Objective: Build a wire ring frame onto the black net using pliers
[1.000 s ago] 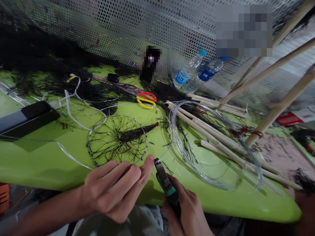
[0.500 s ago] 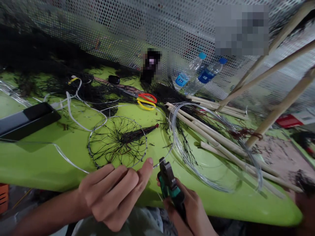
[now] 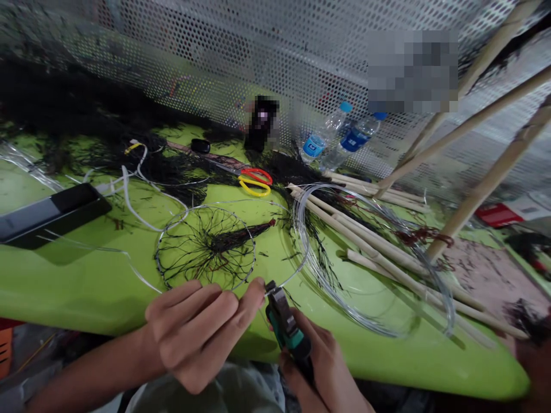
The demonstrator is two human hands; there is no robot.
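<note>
My left hand (image 3: 202, 327) is closed, its thumb and forefinger pinching a thin silvery wire (image 3: 295, 274) near the table's front edge. Wrapped round green-and-black pliers (image 3: 286, 327), my right hand (image 3: 322, 361) holds them with their jaws at the wire, close beside my left fingertips. Just beyond my left hand lies a wire ring (image 3: 253, 255) strung with dark knotted threads, which gather into a dark bundle (image 3: 241, 235) with a reddish tip. A large coil of clear wire (image 3: 303, 229) rests to the right.
Red-and-yellow scissors (image 3: 256, 182), two water bottles (image 3: 316, 140) and dark fibres (image 3: 167, 166) are farther back on the green table (image 3: 107, 304). Wooden sticks (image 3: 365, 244) lie at right under slanting poles (image 3: 486, 189). At left sit a black device (image 3: 55, 212) and a white cable (image 3: 129, 198).
The pliers and my right hand have moved slightly left, bringing the jaws onto the wire beside my left fingertips. The loose wire ends at left have shifted. The view has moved a little.
</note>
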